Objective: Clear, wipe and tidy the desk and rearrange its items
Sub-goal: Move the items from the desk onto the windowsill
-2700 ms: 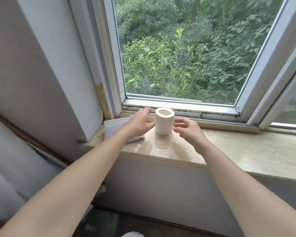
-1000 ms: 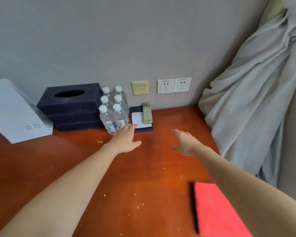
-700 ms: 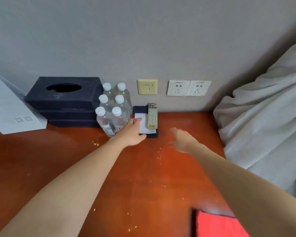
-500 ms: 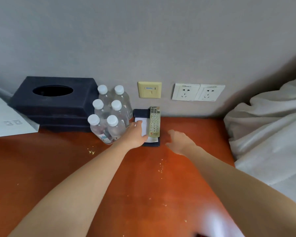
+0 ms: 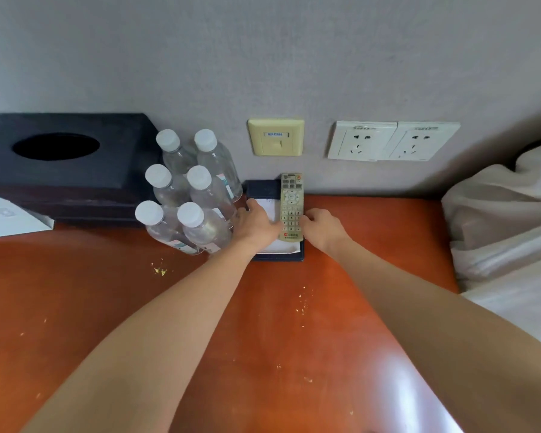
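Observation:
On the reddish-brown desk [image 5: 107, 307], a dark notepad holder [image 5: 263, 187] stands against the wall with white paper [image 5: 278, 246] in it. A beige remote [image 5: 291, 198] lies along its right side. My left hand [image 5: 256, 226] rests flat on the paper, its thumb against the remote's left edge. From the other side, my right hand [image 5: 324, 229] touches the remote's right edge and the holder's rim with its fingertips. Neither hand plainly grips anything. Small yellow crumbs [image 5: 160, 270] are scattered on the wood.
Several clear water bottles [image 5: 200, 195] stand bunched just left of my left hand. A black tissue box [image 5: 75, 170] sits behind them, with a white sheet [image 5: 7, 220] at the far left. Wall sockets [image 5: 391, 140] are above. Pale fabric [image 5: 506, 220] borders the desk's right end.
I have turned from the window sill to the desk. Both hands reached forward and closed in on the notepad holder and remote, left onto the paper, right to the remote's side.

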Motion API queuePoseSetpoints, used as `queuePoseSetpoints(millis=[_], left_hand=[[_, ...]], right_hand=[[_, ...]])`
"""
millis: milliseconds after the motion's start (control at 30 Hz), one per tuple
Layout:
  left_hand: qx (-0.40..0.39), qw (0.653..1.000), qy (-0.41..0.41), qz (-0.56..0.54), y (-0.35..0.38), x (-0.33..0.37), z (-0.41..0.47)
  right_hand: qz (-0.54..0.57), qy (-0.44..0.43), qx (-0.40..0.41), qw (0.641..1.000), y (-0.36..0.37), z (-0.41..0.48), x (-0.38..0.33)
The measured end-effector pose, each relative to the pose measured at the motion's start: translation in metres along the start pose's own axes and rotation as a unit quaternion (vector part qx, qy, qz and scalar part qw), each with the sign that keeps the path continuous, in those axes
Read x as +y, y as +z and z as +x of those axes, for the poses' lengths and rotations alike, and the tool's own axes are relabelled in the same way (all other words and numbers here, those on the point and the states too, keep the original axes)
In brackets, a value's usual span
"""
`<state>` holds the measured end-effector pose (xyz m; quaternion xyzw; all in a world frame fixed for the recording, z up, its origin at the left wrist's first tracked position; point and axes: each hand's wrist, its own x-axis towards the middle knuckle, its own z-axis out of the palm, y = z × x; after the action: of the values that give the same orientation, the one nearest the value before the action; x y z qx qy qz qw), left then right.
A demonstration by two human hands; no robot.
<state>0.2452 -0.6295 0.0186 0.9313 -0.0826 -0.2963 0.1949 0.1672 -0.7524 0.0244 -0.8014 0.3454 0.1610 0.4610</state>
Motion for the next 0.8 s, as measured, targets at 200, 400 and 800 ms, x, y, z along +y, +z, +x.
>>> queuePoseSetpoints(millis=[200, 400, 800], left_hand=[[-0.013, 0.996, -0.032, -0.085, 0.005, -0.011, -0.009], [-0.053, 0.956, -0.016, -0.289, 0.010, -0.016, -0.026], [-0.196, 0.846, 0.053, -0.493, -0.021, 0.026, -0.123]], right_hand=[[0.068, 0.034, 0.010, 0.997, -0.006, -0.006, 0.021], [0.225, 0.023, -0.006, 0.974, -0.025, -0.035, 0.037], [0.451, -0.002, 0.007, 0.892, -0.089, -0.151, 0.057]])
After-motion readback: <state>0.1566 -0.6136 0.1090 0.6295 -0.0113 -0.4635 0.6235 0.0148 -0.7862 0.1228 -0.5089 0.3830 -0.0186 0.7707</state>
